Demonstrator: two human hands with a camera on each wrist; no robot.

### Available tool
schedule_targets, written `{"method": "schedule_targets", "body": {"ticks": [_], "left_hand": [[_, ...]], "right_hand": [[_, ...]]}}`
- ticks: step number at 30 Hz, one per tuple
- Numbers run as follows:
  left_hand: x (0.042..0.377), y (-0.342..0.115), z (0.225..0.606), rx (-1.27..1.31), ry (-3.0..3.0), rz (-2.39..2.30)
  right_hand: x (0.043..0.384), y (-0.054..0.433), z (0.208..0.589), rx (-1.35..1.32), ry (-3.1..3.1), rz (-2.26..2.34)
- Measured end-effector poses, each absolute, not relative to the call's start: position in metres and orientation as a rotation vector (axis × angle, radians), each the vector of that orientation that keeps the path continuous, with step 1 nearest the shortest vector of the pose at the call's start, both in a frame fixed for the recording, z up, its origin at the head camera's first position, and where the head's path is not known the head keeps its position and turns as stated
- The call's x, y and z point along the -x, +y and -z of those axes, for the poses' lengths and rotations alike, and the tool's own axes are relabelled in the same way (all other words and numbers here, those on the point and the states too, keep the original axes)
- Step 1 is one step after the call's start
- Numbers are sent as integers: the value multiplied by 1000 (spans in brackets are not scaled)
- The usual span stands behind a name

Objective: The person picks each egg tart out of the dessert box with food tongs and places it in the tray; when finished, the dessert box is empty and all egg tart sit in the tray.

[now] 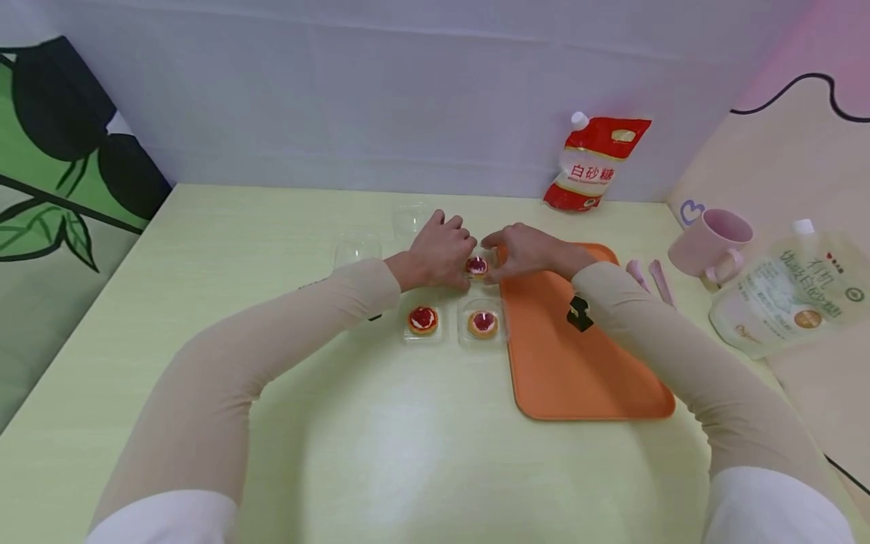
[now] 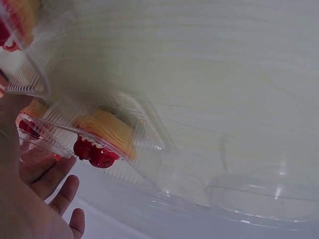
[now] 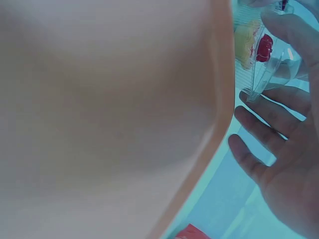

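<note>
My left hand (image 1: 442, 253) and right hand (image 1: 526, 249) meet over a clear plastic box that holds a small red-topped tart (image 1: 477, 266). In the right wrist view, the right thumb and forefinger span the box (image 3: 254, 82), with the other fingers spread. From the other side, the left thumb and forefinger grip its edges, and the remaining left fingers (image 2: 62, 194) stay loose. Closer to me sit two more boxed tarts, one tart (image 1: 423, 320) on the left and one tart (image 1: 483, 324) on the right. Another boxed tart (image 2: 107, 132) shows beside the left hand in the left wrist view.
An orange tray (image 1: 578, 363) lies under the right forearm. Clear lids (image 1: 356, 248) stand back left. Toward the right are pink utensils (image 1: 659, 281), a pink mug (image 1: 703, 253) and a pale pouch (image 1: 782, 302). A red-and-white sugar pouch (image 1: 591, 170) leans against the back wall.
</note>
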State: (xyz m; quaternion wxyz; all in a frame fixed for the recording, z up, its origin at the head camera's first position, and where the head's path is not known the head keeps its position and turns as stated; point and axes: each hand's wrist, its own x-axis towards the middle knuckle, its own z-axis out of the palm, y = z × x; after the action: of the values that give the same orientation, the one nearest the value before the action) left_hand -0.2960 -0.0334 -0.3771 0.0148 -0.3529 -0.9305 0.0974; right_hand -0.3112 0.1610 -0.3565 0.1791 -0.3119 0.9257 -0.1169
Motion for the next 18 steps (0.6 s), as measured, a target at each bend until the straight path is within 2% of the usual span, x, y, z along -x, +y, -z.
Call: {"method": "schedule_targets", "body": {"ticks": [18], "left_hand": [[296, -36, 376, 1003, -3034, -116]], "right_hand": [[316, 170, 360, 764, 2557, 559]]}}
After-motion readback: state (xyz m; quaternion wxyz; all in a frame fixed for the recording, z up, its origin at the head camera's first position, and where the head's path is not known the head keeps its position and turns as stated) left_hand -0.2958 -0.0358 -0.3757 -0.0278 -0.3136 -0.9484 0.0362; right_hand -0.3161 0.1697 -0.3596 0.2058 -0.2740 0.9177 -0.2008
